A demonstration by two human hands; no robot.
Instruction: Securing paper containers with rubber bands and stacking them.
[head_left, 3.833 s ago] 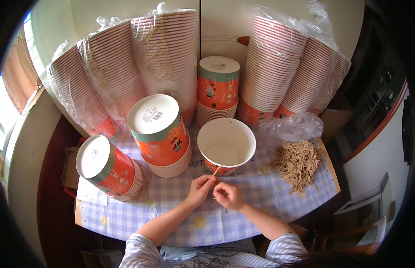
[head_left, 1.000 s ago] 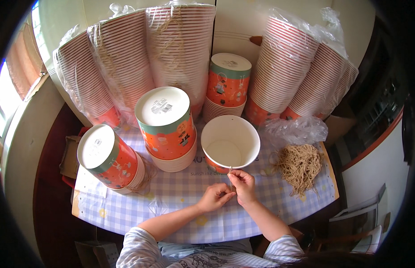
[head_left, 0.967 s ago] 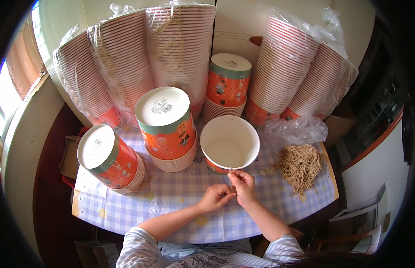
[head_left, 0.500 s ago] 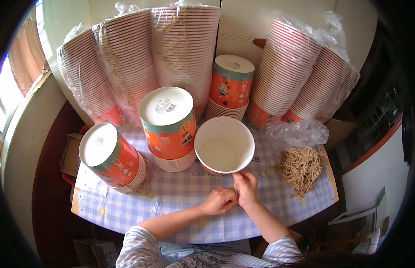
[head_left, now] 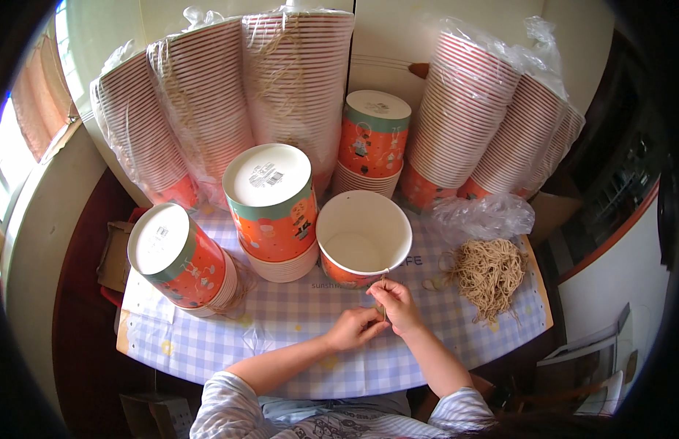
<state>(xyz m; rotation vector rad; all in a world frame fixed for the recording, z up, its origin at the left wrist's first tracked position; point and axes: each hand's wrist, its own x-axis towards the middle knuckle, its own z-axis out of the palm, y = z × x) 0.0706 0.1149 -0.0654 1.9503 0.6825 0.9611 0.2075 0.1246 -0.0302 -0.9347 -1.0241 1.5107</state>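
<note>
In the head view, the right hand (head_left: 398,306) sits at twelve to one o'clock of the left hand (head_left: 353,328). Its thumb and forefinger pinch the string (head_left: 385,276) just below the rim of the paper bucket (head_left: 364,241); the other fingers curl in. The left thumb and forefinger press together on the string's lower length, the remaining fingers folded; the exact contact is partly hidden.

The bucket stands mouth up at twelve o'clock of the hands, the string at its five o'clock edge. At its nine o'clock side an upturned bucket stack (head_left: 272,219) stands so close that I cannot tell whether they touch. Checked cloth (head_left: 383,369) runs from the hands to the table's near edge at six o'clock, and right toward the twine heap (head_left: 491,279) between two and three. The plastic bag (head_left: 487,216) lies at one to two o'clock.
</note>
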